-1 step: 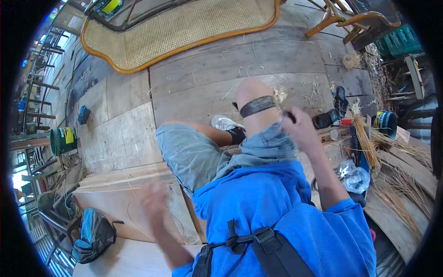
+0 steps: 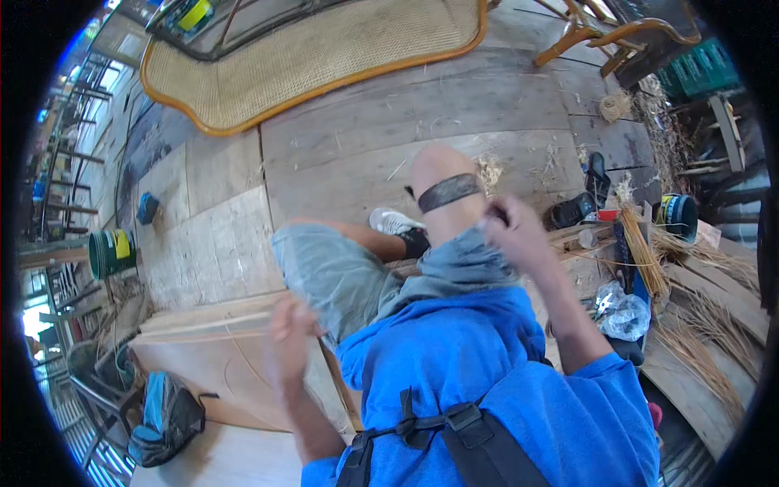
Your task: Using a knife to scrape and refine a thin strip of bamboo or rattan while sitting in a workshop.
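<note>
My right hand (image 2: 523,237) is closed above my right thigh, just below the bent knee. A small dark thing (image 2: 497,213) shows at its fingers, too blurred to name. A dark band (image 2: 449,192) is wrapped around the leg close to that knee. My left hand (image 2: 290,337) hangs beside my left thigh, smeared by motion, so its grip is unclear. A thin pale strand (image 2: 243,357) curves over the wooden board (image 2: 195,373) to the left of it.
A woven cane seat with a wooden rim (image 2: 324,73) lies ahead on the plank floor. At right are black sandals (image 2: 573,211), a bundle of cane strips (image 2: 643,253), a clear plastic bag (image 2: 623,312) and a dark bucket (image 2: 678,217). A backpack (image 2: 166,418) rests at lower left.
My left hand has moved right, closer to my left thigh. My right hand has shifted slightly left and down. The view has barely moved.
</note>
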`<move>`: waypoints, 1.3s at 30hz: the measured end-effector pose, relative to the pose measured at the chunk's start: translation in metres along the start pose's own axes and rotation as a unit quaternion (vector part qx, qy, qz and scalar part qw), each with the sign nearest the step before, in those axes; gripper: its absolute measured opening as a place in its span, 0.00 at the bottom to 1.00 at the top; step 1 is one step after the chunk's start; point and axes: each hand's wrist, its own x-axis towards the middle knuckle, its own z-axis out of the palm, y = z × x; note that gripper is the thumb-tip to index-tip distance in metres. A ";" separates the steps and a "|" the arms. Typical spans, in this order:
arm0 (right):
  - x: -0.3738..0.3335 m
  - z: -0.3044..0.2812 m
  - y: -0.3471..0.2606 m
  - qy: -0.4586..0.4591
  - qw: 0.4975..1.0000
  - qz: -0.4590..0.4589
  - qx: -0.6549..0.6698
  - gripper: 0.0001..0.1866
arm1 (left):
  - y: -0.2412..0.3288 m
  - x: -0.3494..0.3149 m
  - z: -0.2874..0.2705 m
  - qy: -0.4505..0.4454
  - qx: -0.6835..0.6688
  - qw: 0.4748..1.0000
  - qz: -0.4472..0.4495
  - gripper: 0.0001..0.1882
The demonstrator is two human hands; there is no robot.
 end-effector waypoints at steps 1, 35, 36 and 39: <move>-0.008 0.009 -0.006 -0.014 1.000 -0.007 0.020 0.12 | 0.038 0.014 0.039 -0.050 -0.068 0.996 -0.018 0.10; 0.049 -0.045 0.016 0.022 0.827 0.070 0.557 0.10 | 0.057 0.094 0.150 -0.309 -0.126 0.943 0.010 0.10; 0.048 -0.046 0.018 -0.017 0.836 0.056 0.545 0.17 | 0.059 0.093 0.152 -0.303 -0.111 0.946 0.010 0.11; 0.040 -0.042 0.006 -0.100 0.795 0.072 0.594 0.26 | 0.065 0.093 0.158 -0.296 -0.080 0.952 0.021 0.11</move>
